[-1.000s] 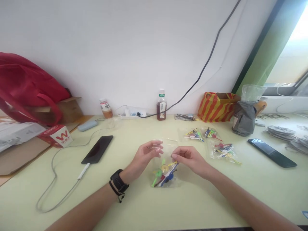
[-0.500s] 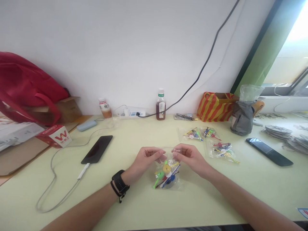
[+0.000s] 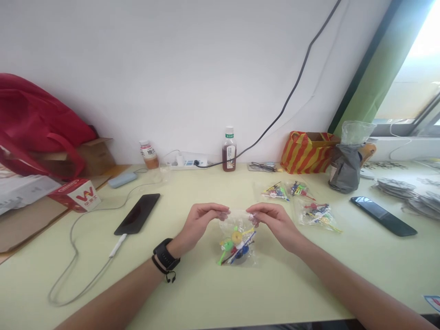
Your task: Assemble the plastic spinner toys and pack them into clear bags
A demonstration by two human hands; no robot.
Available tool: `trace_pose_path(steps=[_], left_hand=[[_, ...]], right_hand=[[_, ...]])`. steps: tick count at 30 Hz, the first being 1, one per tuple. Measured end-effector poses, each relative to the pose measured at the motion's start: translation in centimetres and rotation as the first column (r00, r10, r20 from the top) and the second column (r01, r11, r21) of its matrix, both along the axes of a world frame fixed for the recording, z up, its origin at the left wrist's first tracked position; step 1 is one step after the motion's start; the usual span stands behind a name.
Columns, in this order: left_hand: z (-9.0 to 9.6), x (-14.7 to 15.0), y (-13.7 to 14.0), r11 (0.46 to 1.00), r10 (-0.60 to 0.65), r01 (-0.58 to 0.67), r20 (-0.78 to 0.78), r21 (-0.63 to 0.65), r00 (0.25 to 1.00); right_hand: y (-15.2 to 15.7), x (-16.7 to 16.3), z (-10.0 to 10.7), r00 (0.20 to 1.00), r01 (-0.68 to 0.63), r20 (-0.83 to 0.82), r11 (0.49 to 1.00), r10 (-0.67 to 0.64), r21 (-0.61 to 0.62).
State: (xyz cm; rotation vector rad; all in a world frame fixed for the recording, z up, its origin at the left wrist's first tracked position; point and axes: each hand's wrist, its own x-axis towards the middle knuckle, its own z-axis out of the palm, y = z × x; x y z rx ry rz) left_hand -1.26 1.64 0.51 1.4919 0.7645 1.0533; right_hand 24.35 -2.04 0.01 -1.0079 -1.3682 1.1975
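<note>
A clear plastic bag [image 3: 237, 245] hangs or rests in front of me, with small green, yellow, blue and red plastic parts inside it. My left hand [image 3: 202, 224] pinches its upper left corner between thumb and fingers. At the upper right corner, my right hand [image 3: 277, 223] is closed in a similar pinch. A black watch [image 3: 167, 254] is on my left wrist. Beyond my right hand lie three similar filled bags, the nearest bag [image 3: 316, 213] being closest to that hand. Whether the held bag's bottom touches the table is unclear.
A phone on a charging cable [image 3: 137, 214] lies left, another dark phone [image 3: 383, 216] right. Along the wall stand a dark drink bottle [image 3: 229, 151], a power strip [image 3: 189, 161] and a striped bag [image 3: 307, 153]. A red-white box [image 3: 77, 195] is at left.
My hands have moved apart along the bag's top edge, the left one outward to the left. The bag's top is now stretched wider and shows more clearly.
</note>
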Motion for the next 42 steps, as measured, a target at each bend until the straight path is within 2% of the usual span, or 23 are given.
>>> trace_pose_path(steps=[4, 6, 9, 12, 17, 22, 30, 36, 42], left_hand=[[0.0, 0.4, -0.5, 1.000, -0.018, 0.016, 0.073, 0.019, 0.997], [-0.1, 0.8, -0.6, 1.000, 0.012, -0.012, 0.060, 0.000, 0.998], [-0.5, 1.3, -0.7, 0.999, -0.009, 0.010, 0.023, -0.045, 1.000], [-0.7, 1.5, -0.8, 0.999, -0.026, 0.026, -0.001, -0.038, 1.000], [-0.6, 1.5, -1.1, 0.999, -0.042, 0.042, -0.043, -0.019, 0.998], [-0.6, 1.5, -1.0, 1.000, -0.026, 0.028, -0.108, 0.013, 0.994], [-0.3, 0.9, -0.1, 0.998, -0.054, 0.051, -0.144, -0.024, 0.988], [-0.8, 0.4, 0.8, 0.999, -0.019, 0.015, -0.129, -0.035, 0.991], [-0.7, 0.8, 0.1, 0.997, -0.062, 0.055, -0.148, -0.048, 0.987]], right_hand=[[0.0, 0.2, 0.0, 0.997, -0.067, -0.046, 0.997, 0.068, 0.027], [-0.1, 0.2, 0.1, 0.994, -0.106, -0.027, 0.992, 0.108, 0.074], [-0.3, -0.2, 0.2, 0.994, -0.099, -0.023, 0.988, 0.103, 0.118], [-0.3, -0.7, 0.1, 0.993, -0.085, -0.068, 0.992, 0.091, 0.099], [-0.1, -1.2, -0.2, 0.990, -0.116, 0.086, 0.992, 0.112, 0.044], [-0.4, -1.5, -0.2, 0.983, -0.144, 0.121, 0.989, 0.138, 0.043], [-0.1, -1.0, 0.5, 0.983, -0.104, 0.156, 0.994, 0.097, 0.032], [0.4, -0.6, 0.3, 0.984, -0.051, 0.170, 0.999, 0.049, 0.009], [0.4, -0.7, 0.0, 0.980, -0.092, 0.177, 0.995, 0.086, 0.026]])
